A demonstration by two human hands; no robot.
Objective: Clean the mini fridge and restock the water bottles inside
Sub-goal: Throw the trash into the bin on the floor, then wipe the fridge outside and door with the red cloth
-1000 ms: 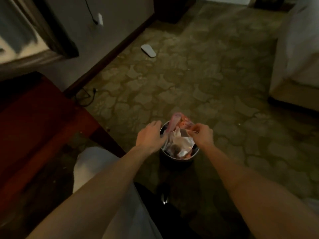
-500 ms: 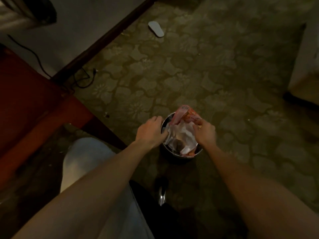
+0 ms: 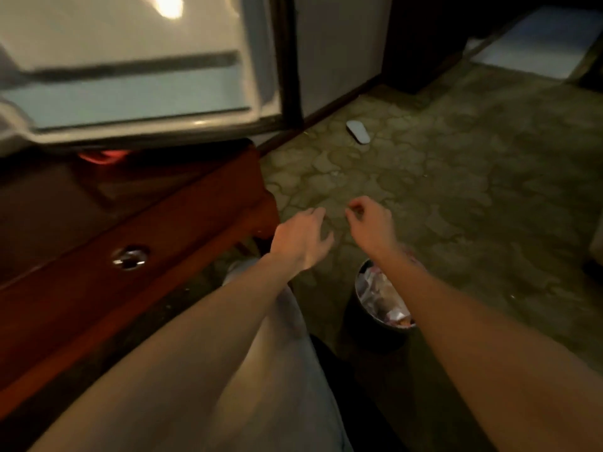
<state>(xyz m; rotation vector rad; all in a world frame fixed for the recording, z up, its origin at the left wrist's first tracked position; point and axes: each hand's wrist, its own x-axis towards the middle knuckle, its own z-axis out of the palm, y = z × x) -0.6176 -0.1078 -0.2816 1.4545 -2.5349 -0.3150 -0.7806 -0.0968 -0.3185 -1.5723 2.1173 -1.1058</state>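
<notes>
The mini fridge (image 3: pixel 137 93) stands open at the upper left on a red-brown wooden cabinet (image 3: pixel 130 223); its white inside shows a shelf line and a lit lamp, and I see no water bottles. My left hand (image 3: pixel 301 238) hovers above the carpet with loose, spread fingers and holds nothing. My right hand (image 3: pixel 370 223) is beside it, fingers curled loosely, also with nothing in it. Below my right forearm sits a small round waste bin (image 3: pixel 375 308) full of crumpled wrappers.
The cabinet has a drawer with a metal pull (image 3: pixel 130 257). A white slipper (image 3: pixel 358 132) lies on the patterned carpet near the dark baseboard. A dark piece of furniture stands at the back. My knee in light trousers (image 3: pixel 290 308) is between my arms.
Both hands have let go of the wrappers and risen away from the bin. My view has swung up and left, bringing the open fridge into sight.
</notes>
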